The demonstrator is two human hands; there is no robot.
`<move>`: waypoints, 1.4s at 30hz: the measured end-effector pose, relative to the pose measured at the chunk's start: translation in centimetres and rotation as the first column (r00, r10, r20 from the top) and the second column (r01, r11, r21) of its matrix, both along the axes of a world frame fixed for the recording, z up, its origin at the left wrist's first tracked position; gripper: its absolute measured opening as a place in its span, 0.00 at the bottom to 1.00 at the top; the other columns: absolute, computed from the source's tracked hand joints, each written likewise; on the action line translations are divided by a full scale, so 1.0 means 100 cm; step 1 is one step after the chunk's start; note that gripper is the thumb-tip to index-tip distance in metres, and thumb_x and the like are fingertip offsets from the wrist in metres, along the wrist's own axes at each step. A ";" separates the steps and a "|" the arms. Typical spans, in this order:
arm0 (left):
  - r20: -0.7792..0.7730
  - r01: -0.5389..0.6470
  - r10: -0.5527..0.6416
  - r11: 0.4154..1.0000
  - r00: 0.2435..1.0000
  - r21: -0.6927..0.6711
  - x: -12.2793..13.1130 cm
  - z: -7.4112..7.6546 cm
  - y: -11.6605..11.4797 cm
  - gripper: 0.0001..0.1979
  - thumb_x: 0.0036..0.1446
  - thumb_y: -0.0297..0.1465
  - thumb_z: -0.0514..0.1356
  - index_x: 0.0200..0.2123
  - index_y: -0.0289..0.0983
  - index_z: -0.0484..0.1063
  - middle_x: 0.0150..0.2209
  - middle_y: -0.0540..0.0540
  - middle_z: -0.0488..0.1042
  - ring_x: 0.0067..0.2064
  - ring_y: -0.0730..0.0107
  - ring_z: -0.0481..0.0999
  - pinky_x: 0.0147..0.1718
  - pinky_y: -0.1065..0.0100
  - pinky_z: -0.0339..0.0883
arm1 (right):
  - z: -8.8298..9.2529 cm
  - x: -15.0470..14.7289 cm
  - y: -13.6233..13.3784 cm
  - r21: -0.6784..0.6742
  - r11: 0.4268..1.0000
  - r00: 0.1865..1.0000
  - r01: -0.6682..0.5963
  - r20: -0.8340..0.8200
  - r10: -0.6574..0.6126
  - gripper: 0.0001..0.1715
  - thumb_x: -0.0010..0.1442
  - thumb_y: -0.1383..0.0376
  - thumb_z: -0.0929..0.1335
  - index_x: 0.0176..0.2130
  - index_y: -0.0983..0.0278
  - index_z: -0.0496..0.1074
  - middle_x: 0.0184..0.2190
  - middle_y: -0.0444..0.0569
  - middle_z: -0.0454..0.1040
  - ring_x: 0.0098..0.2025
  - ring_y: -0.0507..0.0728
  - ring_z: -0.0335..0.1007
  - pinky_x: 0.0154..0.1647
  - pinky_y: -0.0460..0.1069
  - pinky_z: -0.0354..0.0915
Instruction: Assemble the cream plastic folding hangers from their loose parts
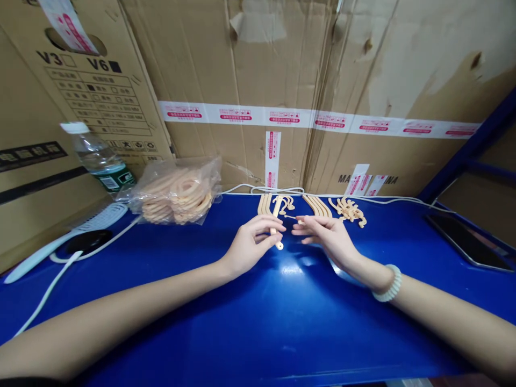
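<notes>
Holding beige strip (277, 208) — left hand (253, 237).

The left hand (256, 238) was bare, its sleeve (32, 382) dark; a pale, ridged band (395, 286) circled the right wrist (378, 275).

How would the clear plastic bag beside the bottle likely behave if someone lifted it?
The bag would probably be floppy, since its thin film looks crumpled. Its curved cream pieces would likely shift, as they seem loosely stacked inside. Rolling looks unlikely if it were only pushed, because it lies broad and low.
</notes>
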State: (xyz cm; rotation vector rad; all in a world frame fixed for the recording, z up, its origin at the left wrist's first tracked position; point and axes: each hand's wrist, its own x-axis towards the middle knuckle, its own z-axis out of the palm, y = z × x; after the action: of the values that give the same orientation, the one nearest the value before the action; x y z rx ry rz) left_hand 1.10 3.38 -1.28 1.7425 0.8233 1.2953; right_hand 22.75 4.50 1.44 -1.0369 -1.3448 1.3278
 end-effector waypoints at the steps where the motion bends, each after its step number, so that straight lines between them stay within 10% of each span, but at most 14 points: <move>1: 0.045 0.015 -0.012 0.998 0.999 -0.062 0.003 -0.003 -0.001 0.14 0.58 0.31 0.65 0.48 0.39 0.75 0.56 0.40 0.70 0.45 0.62 0.80 0.45 0.59 0.79 | -0.004 -0.002 -0.003 -0.015 1.000 1.000 0.006 -0.026 -0.007 0.21 0.54 0.53 0.76 0.42 0.66 0.80 0.38 0.55 0.83 0.39 0.58 0.82 0.34 0.48 0.76; 6: 0.214 0.072 -0.017 0.966 0.977 -0.250 0.009 -0.009 -0.002 0.46 0.49 0.29 0.70 0.67 0.50 0.52 0.64 0.38 0.61 0.38 0.67 0.82 0.42 0.57 0.80 | -0.016 -0.006 -0.002 -0.091 0.996 0.991 0.003 -0.135 -0.015 0.23 0.46 0.60 0.80 0.38 0.64 0.72 0.33 0.50 0.83 0.31 0.55 0.81 0.34 0.47 0.75; 16: 0.054 0.004 0.009 0.974 0.998 -0.225 0.005 -0.008 -0.002 0.13 0.51 0.32 0.70 0.30 0.37 0.67 0.31 0.52 0.71 0.35 0.71 0.75 0.37 0.66 0.72 | -0.022 -0.002 -0.002 -0.028 0.988 0.987 -0.152 -0.055 0.150 0.15 0.49 0.61 0.79 0.33 0.62 0.74 0.37 0.48 0.83 0.38 0.55 0.81 0.45 0.52 0.76; 42: -0.075 0.126 -0.139 0.980 0.987 -0.154 0.001 0.001 -0.009 0.05 0.56 0.28 0.64 0.33 0.35 0.70 0.34 0.48 0.73 0.36 0.70 0.75 0.36 0.69 0.67 | -0.016 -0.002 -0.005 -0.141 0.929 0.935 -0.343 -0.143 0.324 0.13 0.57 0.59 0.76 0.35 0.65 0.74 0.34 0.49 0.82 0.34 0.51 0.80 0.40 0.45 0.75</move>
State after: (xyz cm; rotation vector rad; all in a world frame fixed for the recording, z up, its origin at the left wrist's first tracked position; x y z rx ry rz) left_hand 1.20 2.53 -1.21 1.7119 0.8157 1.0509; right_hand 22.58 4.01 -0.18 -0.8440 -1.3830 1.7513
